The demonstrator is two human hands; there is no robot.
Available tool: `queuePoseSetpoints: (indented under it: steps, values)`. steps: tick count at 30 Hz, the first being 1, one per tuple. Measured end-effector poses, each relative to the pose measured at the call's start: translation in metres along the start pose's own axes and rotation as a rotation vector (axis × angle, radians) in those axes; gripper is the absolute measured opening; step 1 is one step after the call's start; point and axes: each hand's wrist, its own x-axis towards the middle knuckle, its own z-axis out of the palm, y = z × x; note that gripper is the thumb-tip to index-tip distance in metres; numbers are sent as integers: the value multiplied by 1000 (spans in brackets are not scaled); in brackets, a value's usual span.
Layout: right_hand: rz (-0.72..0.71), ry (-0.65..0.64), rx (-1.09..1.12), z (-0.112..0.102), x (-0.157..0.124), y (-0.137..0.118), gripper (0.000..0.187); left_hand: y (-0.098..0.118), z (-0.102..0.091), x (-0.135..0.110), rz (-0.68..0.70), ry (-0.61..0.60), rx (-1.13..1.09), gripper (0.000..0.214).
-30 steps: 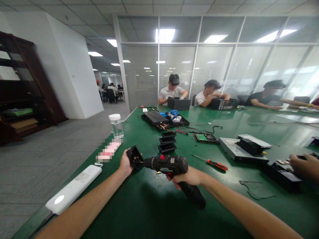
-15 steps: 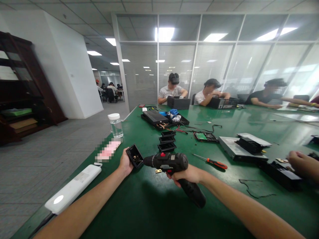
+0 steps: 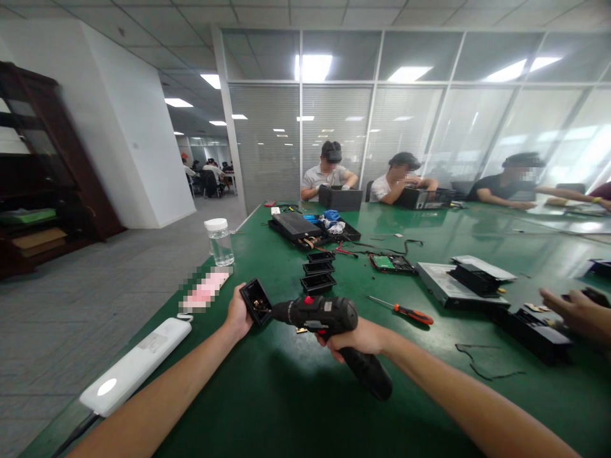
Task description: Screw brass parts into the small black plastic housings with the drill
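My left hand (image 3: 238, 313) is closed around the left side of a small black rectangular housing (image 3: 256, 300), tilted so its hollow faces right. Brassy bits show inside it. In my right hand (image 3: 356, 336) is a black cordless drill (image 3: 319, 313) with red buttons, gripped by its handle and pointing left. The drill's front end reaches the housing's open side; exactly where the bit touches is too small to tell. A small gold-coloured piece (image 3: 301, 330) lies on the table below the drill. Several similar black housings (image 3: 318, 282) stand in a row just beyond.
An orange-handled screwdriver (image 3: 414, 315) and a green circuit board (image 3: 383, 261) lie to the right on the green table (image 3: 229, 401). A co-worker's hand (image 3: 575, 310) is near metal cases (image 3: 461, 289). At left are a clear jar (image 3: 221, 244) and a white power strip (image 3: 136, 366).
The drill and housing stay in nearly the same place, the whole view having shifted slightly. The co-worker's hand at the right has opened and reached a little left.
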Motion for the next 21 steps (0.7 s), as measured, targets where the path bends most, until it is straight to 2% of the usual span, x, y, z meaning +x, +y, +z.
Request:
queuePoseSetpoints:
  steps: [21]
  values:
    - [-10, -6, 37, -3, 2, 6, 17, 1, 1, -1, -34, 23, 16, 25]
